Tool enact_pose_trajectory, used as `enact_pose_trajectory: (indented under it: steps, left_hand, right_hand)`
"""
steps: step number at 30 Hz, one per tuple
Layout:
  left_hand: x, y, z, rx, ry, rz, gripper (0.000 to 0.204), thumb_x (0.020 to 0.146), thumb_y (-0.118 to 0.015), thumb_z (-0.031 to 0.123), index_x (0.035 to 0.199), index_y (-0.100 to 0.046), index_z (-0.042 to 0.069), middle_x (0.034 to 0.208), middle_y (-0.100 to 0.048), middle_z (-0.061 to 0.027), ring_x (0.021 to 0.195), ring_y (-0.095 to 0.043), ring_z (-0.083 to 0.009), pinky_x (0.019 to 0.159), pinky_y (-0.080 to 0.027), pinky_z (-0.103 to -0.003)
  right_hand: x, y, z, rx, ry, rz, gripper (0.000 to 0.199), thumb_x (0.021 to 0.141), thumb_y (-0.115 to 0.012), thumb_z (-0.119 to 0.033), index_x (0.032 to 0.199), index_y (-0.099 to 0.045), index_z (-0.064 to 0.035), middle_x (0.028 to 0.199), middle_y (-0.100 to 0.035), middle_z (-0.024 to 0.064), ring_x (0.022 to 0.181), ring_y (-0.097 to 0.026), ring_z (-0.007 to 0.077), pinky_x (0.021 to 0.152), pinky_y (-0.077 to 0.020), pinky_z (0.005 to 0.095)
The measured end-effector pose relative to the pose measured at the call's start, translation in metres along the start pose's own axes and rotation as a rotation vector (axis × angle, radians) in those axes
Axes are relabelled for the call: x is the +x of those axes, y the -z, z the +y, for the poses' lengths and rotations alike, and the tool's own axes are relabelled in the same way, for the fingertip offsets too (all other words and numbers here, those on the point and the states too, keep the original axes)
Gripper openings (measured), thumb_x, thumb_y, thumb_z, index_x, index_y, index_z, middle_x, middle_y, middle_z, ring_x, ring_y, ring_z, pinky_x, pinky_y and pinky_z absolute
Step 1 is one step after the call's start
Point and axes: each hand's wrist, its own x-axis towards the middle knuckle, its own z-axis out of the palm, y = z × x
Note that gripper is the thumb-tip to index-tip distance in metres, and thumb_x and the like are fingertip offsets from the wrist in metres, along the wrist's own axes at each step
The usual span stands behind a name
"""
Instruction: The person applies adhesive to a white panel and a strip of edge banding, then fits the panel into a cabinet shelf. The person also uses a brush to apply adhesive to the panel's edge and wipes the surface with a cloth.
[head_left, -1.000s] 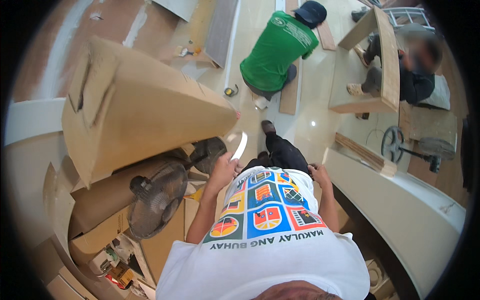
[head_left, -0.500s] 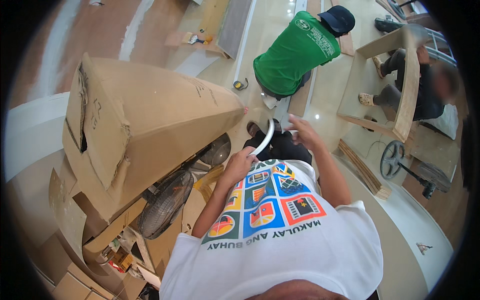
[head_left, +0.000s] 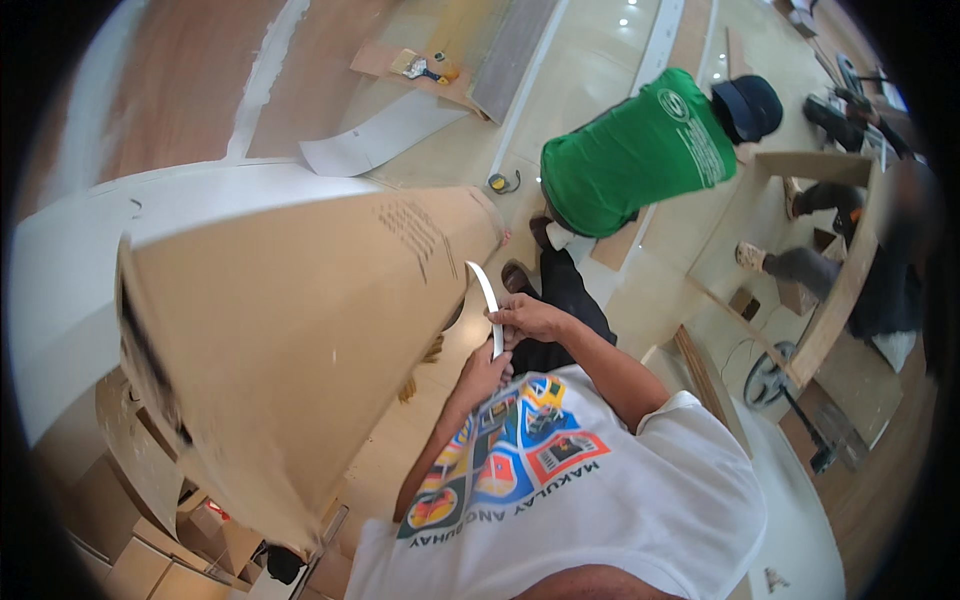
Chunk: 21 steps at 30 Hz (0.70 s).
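Two hands meet in front of the white printed shirt (head_left: 600, 500): the left hand (head_left: 487, 372) grips the lower end of a thin, curved white strip (head_left: 487, 300), fingers closed round it, while the right hand (head_left: 527, 318) pinches it higher up. Just left stands a big cardboard box (head_left: 300, 340). Beyond, a person in a green shirt (head_left: 635, 150) crouches on the floor.

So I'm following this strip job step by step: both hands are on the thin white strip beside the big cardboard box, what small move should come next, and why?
Probably slide the right hand a little further up the white strip. Both hands pinch it low down, the left hand just beneath the right, while its upper end curves free toward the cardboard box. A higher grip would likely steady that loose end.
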Motion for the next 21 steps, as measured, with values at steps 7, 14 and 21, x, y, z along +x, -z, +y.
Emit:
enact_pose_trajectory:
  steps: [7,14,21]
  left_hand:
    - [0.016,0.004,-0.016,-0.098,0.298,0.144,0.036,0.103,-0.046,0.013,0.137,-0.052,0.003,0.075,-0.061,-0.0070,0.062,-0.060,-0.0128,0.057,-0.051,-0.030]
    - [0.000,-0.011,-0.044,0.104,0.575,0.238,0.043,0.099,-0.047,0.013,0.142,-0.048,0.005,0.092,-0.064,-0.0166,0.082,-0.064,-0.0245,0.080,-0.052,-0.042]
    - [0.025,-0.013,-0.055,0.100,0.674,0.251,0.038,0.099,-0.050,0.019,0.134,-0.053,0.005,0.091,-0.065,-0.0143,0.080,-0.064,-0.0221,0.078,-0.052,-0.039]
  right_hand:
    - [0.163,0.188,-0.072,-0.914,0.184,0.715,0.039,0.090,-0.067,-0.030,0.110,-0.068,0.0030,0.101,-0.070,0.0304,0.096,-0.067,0.0474,0.086,-0.0533,0.0520]
    - [0.359,0.265,-0.270,-1.220,0.633,0.790,0.056,0.087,-0.068,-0.020,0.139,-0.051,-0.0101,0.138,-0.051,0.0238,0.123,-0.054,0.0422,0.100,-0.0482,0.0487]
    - [0.487,0.280,-0.401,-1.522,0.699,0.963,0.053,0.091,-0.057,-0.013,0.143,-0.049,-0.0141,0.155,-0.038,0.0189,0.126,-0.051,0.0481,0.102,-0.0473,0.0512]
